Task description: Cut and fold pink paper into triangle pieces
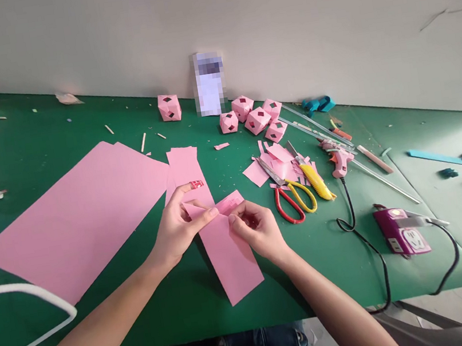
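Both hands grip a pink paper strip (231, 254) above the green table, its upper end bent over and its lower end hanging toward me. My left hand (181, 218) pinches the strip's upper left edge, a red printed band wrapped round one fingertip. At the upper right edge, my right hand (260, 226) pinches the paper between thumb and curled fingers. Behind my left hand lie more pink strips (183, 157), partly covered by it. Large pink sheets (77, 219) are spread to the left. Scissors (287, 187) with red and yellow handles rest on pink scraps to the right.
Several pink paper polyhedra (258, 120) and a phone (209, 84) stand by the wall. On the right are a yellow cutter (314, 178), a pink glue gun (339, 159), its cord and a purple power box (402, 231). A white tube loop (26, 287) lies at front left.
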`<act>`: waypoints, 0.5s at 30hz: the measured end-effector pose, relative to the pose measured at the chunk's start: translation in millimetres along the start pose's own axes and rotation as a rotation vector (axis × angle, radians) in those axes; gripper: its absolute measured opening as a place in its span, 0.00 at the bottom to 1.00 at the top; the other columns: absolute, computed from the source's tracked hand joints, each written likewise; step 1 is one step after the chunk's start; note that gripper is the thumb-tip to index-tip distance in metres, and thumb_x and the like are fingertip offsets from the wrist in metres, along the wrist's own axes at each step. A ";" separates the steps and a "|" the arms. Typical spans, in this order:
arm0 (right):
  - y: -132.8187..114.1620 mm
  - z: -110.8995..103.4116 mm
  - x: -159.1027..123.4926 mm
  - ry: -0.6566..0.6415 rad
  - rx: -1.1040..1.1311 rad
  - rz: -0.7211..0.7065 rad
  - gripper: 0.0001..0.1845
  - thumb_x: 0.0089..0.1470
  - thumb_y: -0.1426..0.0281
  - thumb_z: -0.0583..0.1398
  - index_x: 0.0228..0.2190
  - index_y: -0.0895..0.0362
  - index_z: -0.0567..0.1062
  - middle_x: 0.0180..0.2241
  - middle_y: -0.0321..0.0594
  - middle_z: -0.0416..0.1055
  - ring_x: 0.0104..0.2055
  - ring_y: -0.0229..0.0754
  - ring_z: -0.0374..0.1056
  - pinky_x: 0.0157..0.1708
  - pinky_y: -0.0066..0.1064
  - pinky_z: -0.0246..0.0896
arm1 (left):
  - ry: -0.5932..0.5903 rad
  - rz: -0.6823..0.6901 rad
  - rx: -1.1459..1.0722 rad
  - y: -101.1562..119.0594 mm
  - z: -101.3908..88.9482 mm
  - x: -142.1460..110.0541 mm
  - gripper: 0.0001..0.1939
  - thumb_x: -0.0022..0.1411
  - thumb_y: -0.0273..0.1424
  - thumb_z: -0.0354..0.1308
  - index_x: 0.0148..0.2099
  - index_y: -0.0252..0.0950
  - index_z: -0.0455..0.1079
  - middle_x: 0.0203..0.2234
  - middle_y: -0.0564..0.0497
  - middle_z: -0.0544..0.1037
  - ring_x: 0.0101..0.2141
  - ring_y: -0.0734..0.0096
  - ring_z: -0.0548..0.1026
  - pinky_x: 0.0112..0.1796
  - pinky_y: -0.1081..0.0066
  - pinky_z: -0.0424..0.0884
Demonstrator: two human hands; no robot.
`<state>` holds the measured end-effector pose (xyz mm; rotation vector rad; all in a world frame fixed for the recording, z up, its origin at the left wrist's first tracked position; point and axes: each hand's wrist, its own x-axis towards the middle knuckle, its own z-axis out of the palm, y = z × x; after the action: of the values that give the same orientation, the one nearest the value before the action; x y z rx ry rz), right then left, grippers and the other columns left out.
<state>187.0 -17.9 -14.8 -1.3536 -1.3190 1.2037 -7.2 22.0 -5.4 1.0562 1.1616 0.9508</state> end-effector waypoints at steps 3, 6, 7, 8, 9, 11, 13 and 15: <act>0.1 -2.7 1.6 -0.011 -0.030 0.010 0.12 0.56 0.62 0.64 0.26 0.55 0.72 0.23 0.32 0.67 0.24 0.35 0.57 0.26 0.30 0.51 | 0.015 -0.005 0.004 0.5 0.6 1.4 0.38 0.50 0.34 0.77 0.61 0.41 0.68 0.33 0.57 0.74 0.27 0.76 0.74 0.30 0.75 0.71; 1.3 -5.0 2.0 -0.006 -0.079 -0.027 0.12 0.56 0.63 0.63 0.25 0.55 0.72 0.24 0.33 0.68 0.26 0.36 0.58 0.27 0.30 0.52 | 0.017 -0.009 -0.014 1.4 1.1 2.4 0.39 0.48 0.34 0.78 0.61 0.41 0.68 0.33 0.57 0.75 0.27 0.76 0.74 0.30 0.76 0.71; 1.9 -5.3 1.7 0.000 -0.093 -0.045 0.12 0.57 0.63 0.63 0.25 0.55 0.72 0.25 0.34 0.68 0.26 0.36 0.58 0.28 0.31 0.53 | 0.013 -0.012 -0.031 1.7 1.3 2.6 0.39 0.49 0.34 0.78 0.61 0.41 0.68 0.32 0.57 0.75 0.27 0.75 0.74 0.30 0.76 0.71; 2.6 -5.4 1.2 0.005 -0.102 -0.060 0.12 0.58 0.62 0.63 0.26 0.55 0.72 0.25 0.34 0.68 0.26 0.37 0.58 0.28 0.31 0.53 | 0.010 -0.014 -0.053 1.8 1.5 2.8 0.39 0.49 0.35 0.78 0.61 0.40 0.68 0.32 0.57 0.76 0.28 0.74 0.75 0.31 0.75 0.72; 3.2 -5.3 0.7 0.011 -0.106 -0.071 0.13 0.59 0.62 0.62 0.26 0.55 0.72 0.25 0.34 0.68 0.26 0.37 0.58 0.28 0.31 0.54 | 0.008 -0.016 -0.076 1.8 1.6 3.0 0.39 0.50 0.35 0.78 0.61 0.40 0.67 0.31 0.56 0.77 0.29 0.73 0.75 0.32 0.75 0.73; 4.0 -4.9 -0.2 0.021 -0.098 -0.069 0.14 0.60 0.61 0.62 0.27 0.54 0.72 0.26 0.34 0.68 0.26 0.37 0.59 0.28 0.31 0.54 | 0.011 -0.012 -0.113 1.4 1.4 4.0 0.38 0.51 0.37 0.78 0.61 0.39 0.67 0.30 0.55 0.78 0.29 0.72 0.76 0.33 0.74 0.73; 3.9 -4.3 -0.6 0.026 -0.075 -0.045 0.15 0.59 0.60 0.63 0.26 0.55 0.72 0.26 0.34 0.68 0.26 0.37 0.59 0.28 0.31 0.54 | 0.019 0.001 -0.129 1.0 0.8 5.6 0.37 0.51 0.37 0.78 0.61 0.39 0.68 0.28 0.56 0.78 0.29 0.73 0.75 0.34 0.74 0.73; 3.3 -3.6 -0.5 0.032 -0.045 -0.024 0.15 0.58 0.60 0.64 0.24 0.55 0.71 0.25 0.34 0.68 0.25 0.36 0.58 0.27 0.31 0.54 | 0.023 0.014 -0.128 1.0 0.1 7.1 0.37 0.50 0.36 0.79 0.60 0.39 0.69 0.28 0.57 0.77 0.28 0.74 0.75 0.34 0.75 0.73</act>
<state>191.0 -18.5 -17.5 -1.3794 -1.3438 1.1381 -6.1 29.0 -6.1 0.9546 1.0983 1.0369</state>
